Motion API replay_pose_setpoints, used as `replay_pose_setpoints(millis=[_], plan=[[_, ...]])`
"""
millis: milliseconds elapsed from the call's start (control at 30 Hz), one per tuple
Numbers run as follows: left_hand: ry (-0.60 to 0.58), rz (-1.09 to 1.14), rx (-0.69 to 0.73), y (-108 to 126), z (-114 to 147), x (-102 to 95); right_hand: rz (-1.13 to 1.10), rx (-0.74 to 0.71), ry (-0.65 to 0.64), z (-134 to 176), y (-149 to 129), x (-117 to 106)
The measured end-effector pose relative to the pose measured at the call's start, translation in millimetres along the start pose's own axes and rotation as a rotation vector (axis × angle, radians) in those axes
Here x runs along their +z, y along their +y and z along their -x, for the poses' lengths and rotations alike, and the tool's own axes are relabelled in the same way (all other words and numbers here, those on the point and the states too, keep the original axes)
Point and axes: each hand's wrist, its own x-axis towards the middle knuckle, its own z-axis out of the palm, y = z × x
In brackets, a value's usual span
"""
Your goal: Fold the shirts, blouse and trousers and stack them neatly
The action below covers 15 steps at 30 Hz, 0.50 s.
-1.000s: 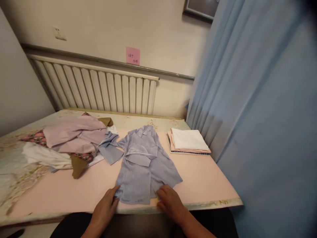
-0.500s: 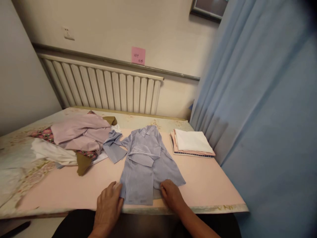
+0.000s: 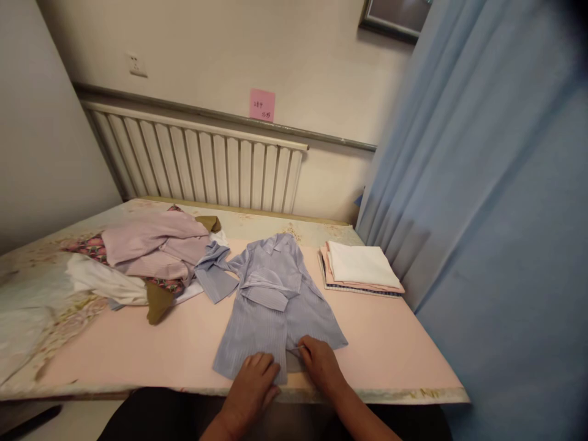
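Observation:
A light blue striped shirt lies front up on the pink sheet, its collar pointing away from me. One sleeve is folded across its middle; the other spreads out to the left. My left hand rests over the lower front panel by the hem, fingers on the cloth and thumb apart from them. With my right hand I pinch the edge of the right front panel near the hem. Between the two panels a strip of the shirt's back shows.
On the left is a loose heap of clothes, lilac, white, olive and patterned. A folded stack with white cloth on top sits at the right. The pink sheet covers the table's front. A blue curtain hangs along the right side.
My left hand has moved right, from the shirt's lower left corner to near the middle of the hem. The left panel now spreads wider to the left. My right hand keeps its pinch.

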Motion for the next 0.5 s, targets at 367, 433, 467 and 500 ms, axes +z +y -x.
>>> replay_pose_setpoints(millis=[367,433,467,500], plan=[[0.094,-0.006,-0.038,1.2,-10.4,10.2,-0.04,0.058,-0.002,-9.1,-0.8,-4.6],[0.121,0.136,-0.118,-2.7,-15.4,7.7,-0.043,0.072,-0.01,-9.3,-1.8,-7.3],[0.133,0.225,-0.176,-6.0,-19.1,5.1,-0.045,0.075,-0.014,-9.4,-2.2,-8.6],[0.143,0.315,-0.245,-10.1,-23.6,1.5,-0.047,0.076,-0.018,-9.7,-2.7,-10.0]])
